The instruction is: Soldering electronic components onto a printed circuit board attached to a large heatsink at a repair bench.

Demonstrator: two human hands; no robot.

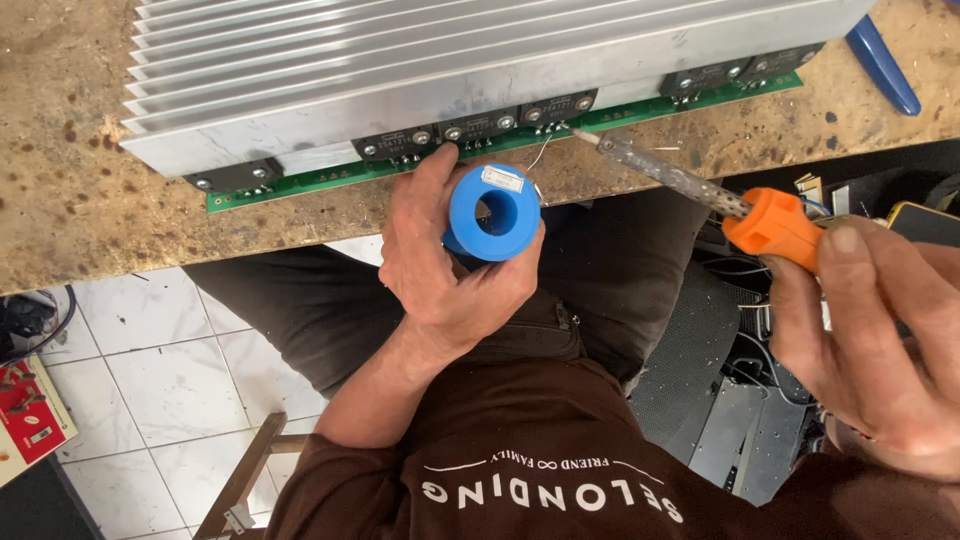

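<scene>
I note the left hand [445, 265] wrapped around a blue solder spool [494, 212], fingers closed on its body, with a thin strand of solder wire [541, 152] rising from the spool toward the edge of the green circuit board [620, 116]; held this way, the wire can be fed with the thumb side near the joint. The right hand [870, 330] is clenched on the orange handle of a soldering iron [700, 190], its scorched tip [583, 135] resting at the board edge beside the row of black transistors [480, 128]. The two hands are well apart. The board sits under a finned aluminium heatsink [400, 70] on a worn workbench [80, 200], overhanging its edge slightly, which I judge leaves the pins reachable from the seat.
</scene>
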